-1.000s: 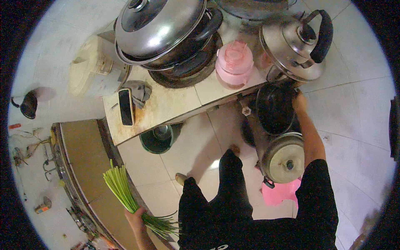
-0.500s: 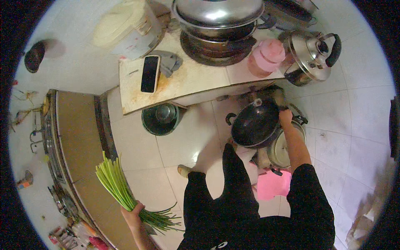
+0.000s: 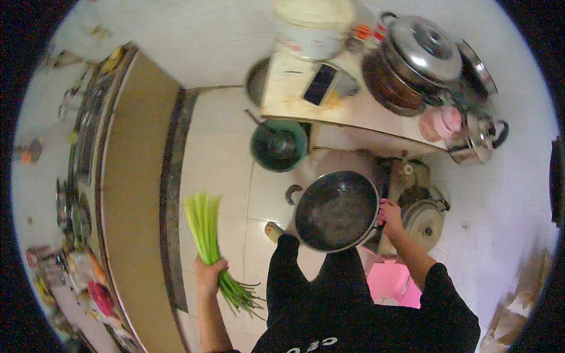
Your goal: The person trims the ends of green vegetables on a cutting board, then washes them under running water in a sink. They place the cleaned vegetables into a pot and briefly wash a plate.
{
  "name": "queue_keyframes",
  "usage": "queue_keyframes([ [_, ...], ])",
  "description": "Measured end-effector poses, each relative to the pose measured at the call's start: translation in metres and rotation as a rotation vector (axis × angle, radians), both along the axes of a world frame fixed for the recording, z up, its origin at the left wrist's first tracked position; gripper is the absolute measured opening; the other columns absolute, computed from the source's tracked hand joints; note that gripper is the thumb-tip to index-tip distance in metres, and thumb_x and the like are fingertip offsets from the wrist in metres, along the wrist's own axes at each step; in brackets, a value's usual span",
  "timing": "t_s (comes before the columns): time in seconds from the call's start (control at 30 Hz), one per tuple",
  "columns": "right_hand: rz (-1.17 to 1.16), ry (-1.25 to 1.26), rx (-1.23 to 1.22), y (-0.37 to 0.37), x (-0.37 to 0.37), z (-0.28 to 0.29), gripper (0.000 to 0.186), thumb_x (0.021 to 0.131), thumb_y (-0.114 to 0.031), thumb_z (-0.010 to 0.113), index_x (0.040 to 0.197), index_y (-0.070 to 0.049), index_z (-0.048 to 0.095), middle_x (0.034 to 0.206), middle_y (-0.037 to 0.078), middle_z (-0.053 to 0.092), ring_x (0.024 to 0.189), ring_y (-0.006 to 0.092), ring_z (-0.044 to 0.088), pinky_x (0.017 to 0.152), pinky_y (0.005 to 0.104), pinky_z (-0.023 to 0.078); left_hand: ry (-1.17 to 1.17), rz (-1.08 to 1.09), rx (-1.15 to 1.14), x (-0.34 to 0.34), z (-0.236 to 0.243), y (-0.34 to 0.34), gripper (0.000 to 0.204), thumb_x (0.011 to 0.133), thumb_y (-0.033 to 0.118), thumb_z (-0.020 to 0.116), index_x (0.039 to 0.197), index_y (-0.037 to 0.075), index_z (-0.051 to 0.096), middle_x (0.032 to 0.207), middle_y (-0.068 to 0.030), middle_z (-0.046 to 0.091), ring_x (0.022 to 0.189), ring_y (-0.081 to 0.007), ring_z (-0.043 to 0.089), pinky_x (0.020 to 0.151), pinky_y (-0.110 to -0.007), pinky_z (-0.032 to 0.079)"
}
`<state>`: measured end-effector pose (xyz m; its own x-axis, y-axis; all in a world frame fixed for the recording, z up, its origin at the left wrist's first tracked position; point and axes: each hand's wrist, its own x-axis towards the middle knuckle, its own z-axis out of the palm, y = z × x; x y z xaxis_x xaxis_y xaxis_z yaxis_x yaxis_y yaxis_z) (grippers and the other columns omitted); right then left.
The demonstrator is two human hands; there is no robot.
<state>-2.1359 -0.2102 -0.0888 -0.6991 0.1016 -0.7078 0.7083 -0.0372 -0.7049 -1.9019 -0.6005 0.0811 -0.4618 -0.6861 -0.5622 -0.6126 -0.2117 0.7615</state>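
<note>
A bunch of long green garlic scapes is wrapped in the fingers of my left hand. Their pale thick ends point away from me and the thin dark tips hang towards my legs. My right hand is closed on the right side handle of a black wok. Held above the floor in front of my legs, the wok has its dark inside facing up and nothing in it. Its other loop handle sticks out free on the left.
Ahead, a light table bears a phone, a white bucket, a lidded steel pot and a kettle. A green basin stands below it. A lidded pot and pink stool are right; a counter runs left.
The wok has come up and towards me, out from beside the lidded pot, in my right hand. The garlic scapes have moved right and forward. My view has turned left.
</note>
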Motion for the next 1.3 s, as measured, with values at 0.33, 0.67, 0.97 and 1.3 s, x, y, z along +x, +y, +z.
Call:
queue_keyframes([
  [0.33,0.314,-0.045,-0.465,-0.318,0.089,0.155,0.021,0.072,-0.006,0.05,0.092,-0.012,0.048,0.051,-0.002,0.034,0.038,0.0084,0.032,0.032,0.0229,0.026,0.751,0.072,1.039,0.019,0.045,-0.176,0.043,0.059,0.002,0.054,0.101,0.001,0.043,0.057,-0.0069,0.046,0.05,-0.0164,0.046,0.052,-0.031,0.041],
  [0.67,0.639,-0.054,-0.766,-0.528,0.099,0.229,0.022,0.075,-0.004,0.045,0.096,-0.01,0.045,0.051,-0.004,0.029,0.037,0.0061,0.029,0.032,0.0208,0.024,0.119,-0.002,-0.232,0.006,-0.042,-0.318,0.045,0.06,0.017,0.063,0.095,-0.007,0.047,0.085,-0.019,0.056,0.076,-0.0288,0.056,0.07,-0.035,0.044],
  [0.97,0.78,-0.267,-0.774,-0.688,0.041,0.247,0.025,0.073,-0.001,0.041,0.097,-0.009,0.044,0.052,-0.002,0.032,0.037,0.0082,0.029,0.034,0.0235,0.026,-0.464,-0.236,-0.683,0.002,0.001,-0.451,0.058,0.067,0.03,0.061,0.108,-0.006,0.042,0.099,-0.0228,0.048,0.094,-0.0363,0.046,0.077,-0.038,0.04],
  [1.3,0.904,-0.207,-0.874,-0.904,-0.001,0.263,0.027,0.072,-0.004,0.046,0.098,-0.011,0.046,0.051,-0.002,0.032,0.037,0.0072,0.029,0.034,0.0223,0.026,0.651,1.039,0.127,0.099,0.032,-0.571,0.044,0.067,0.012,0.061,0.106,0.001,0.043,0.095,-0.0115,0.05,0.085,-0.0252,0.05,0.073,-0.036,0.042],
])
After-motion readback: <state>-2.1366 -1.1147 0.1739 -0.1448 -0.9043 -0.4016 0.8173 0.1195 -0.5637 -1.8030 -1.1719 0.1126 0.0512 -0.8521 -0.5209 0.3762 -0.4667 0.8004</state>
